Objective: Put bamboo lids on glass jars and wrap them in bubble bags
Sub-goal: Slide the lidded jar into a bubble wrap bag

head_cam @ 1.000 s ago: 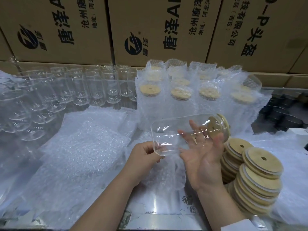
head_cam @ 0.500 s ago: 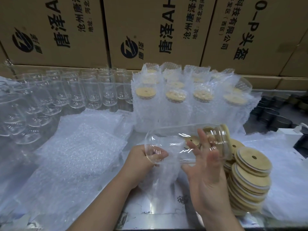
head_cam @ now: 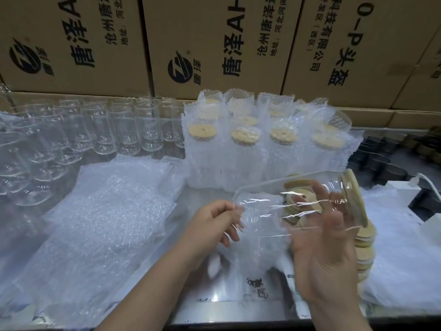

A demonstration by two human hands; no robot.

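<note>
Bench point(head_cam: 226, 304): shiny metal surface at the near edge, and it carries everything listed below.
Right hand point(head_cam: 327, 247): palm up, with the fingers spread behind the glass and the thumb across the front. It grips the lid end of the jar and lifts it clear of the bench.
Left hand point(head_cam: 214, 223): fingers curled, thumb and forefinger pinching the top edge of the bag right at the jar's base.
Glass jar point(head_cam: 262, 201): clear, on its side between the two hands. The base points left and the mouth points right and sits slightly higher.
Bamboo lid point(head_cam: 354, 199): seated on the jar's mouth, seen edge-on.
Bubble bag point(head_cam: 260, 254): hangs below the jar from the left hand. It is blurred, so I cannot tell how far its mouth is open.
Loose bamboo lids point(head_cam: 365, 249): leaning stacks on the bench just right of the right hand. Some show through the glass.
Flat bubble bags point(head_cam: 107, 211): a thick pile to the left of the hands.
Wrapped jars point(head_cam: 262, 144): upright rows beyond the hands, each in a bubble bag, with pale lids showing through the plastic.
Empty glass jars point(head_cam: 95, 130): upright rows at far left, beside the wrapped ones.
Dark containers point(head_cam: 381, 161): a cluster at far right, too dim to identify.
Cardboard boxes point(head_cam: 214, 44): a stacked wall at the back, printed with black Chinese text and a round logo.
</note>
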